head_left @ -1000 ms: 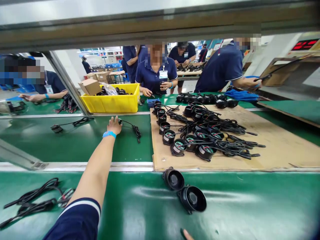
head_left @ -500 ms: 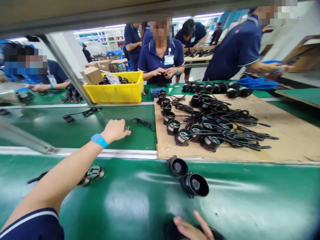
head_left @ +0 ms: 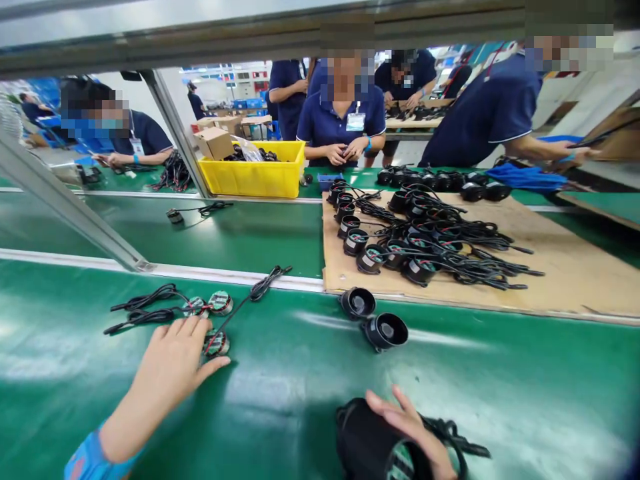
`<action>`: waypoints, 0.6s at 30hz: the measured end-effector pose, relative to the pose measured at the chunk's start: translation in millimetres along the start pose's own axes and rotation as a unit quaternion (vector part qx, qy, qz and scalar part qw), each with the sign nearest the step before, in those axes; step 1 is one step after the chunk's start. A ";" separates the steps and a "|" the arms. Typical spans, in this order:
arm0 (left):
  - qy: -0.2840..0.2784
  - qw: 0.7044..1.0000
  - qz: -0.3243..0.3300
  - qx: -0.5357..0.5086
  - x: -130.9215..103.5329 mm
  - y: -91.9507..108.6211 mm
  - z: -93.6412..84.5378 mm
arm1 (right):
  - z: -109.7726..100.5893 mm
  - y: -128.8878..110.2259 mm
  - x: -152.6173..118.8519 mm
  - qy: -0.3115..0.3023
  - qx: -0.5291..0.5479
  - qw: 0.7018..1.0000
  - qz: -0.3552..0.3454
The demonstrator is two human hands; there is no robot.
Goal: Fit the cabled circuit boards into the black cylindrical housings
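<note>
My left hand [head_left: 173,363] is low over the green bench at the left, fingers spread, beside a round circuit-board part [head_left: 217,343] with red wires and a black cable. Two more such boards [head_left: 221,303] lie just past its fingertips, their coiled cables [head_left: 150,313] stretching left. At the bottom, my right hand [head_left: 413,427] is wrapped round a black cylindrical housing [head_left: 373,433] tipped on its side, a green board showing inside. Its black cable trails to the right. Two black housings [head_left: 385,331] with open tops stand on the bench beyond.
Rows of wired black housings [head_left: 370,259] cover a cardboard sheet [head_left: 575,267]. A yellow bin [head_left: 253,180] stands behind a metal post [head_left: 175,133]. Another board with cable [head_left: 175,215] lies on the far strip. Several people in blue shirts work across the bench.
My left hand has come back from the far strip, and a board with cable now lies beside it on the near bench. The housing at my right hand has come further into view.
</note>
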State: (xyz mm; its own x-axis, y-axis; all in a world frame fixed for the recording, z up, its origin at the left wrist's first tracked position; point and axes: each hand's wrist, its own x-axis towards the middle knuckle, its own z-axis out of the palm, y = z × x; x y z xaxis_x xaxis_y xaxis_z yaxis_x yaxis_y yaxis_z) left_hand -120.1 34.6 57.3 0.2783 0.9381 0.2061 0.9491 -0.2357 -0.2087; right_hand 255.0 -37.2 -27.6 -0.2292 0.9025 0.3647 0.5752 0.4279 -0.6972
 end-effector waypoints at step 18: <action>0.138 0.901 0.130 -0.390 -5.1 105.3 27.3 | -4.4 -15.4 14.7 -0.019 0.041 0.998 -0.034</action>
State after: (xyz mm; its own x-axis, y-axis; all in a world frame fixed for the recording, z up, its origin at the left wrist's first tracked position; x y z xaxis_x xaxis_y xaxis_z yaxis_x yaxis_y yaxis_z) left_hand -25.6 11.9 8.2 0.4308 0.7518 0.4992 0.6306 -0.6465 0.4294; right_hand 246.2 -30.8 -8.8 -0.2963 0.8715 0.3908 0.4905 0.4900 -0.7207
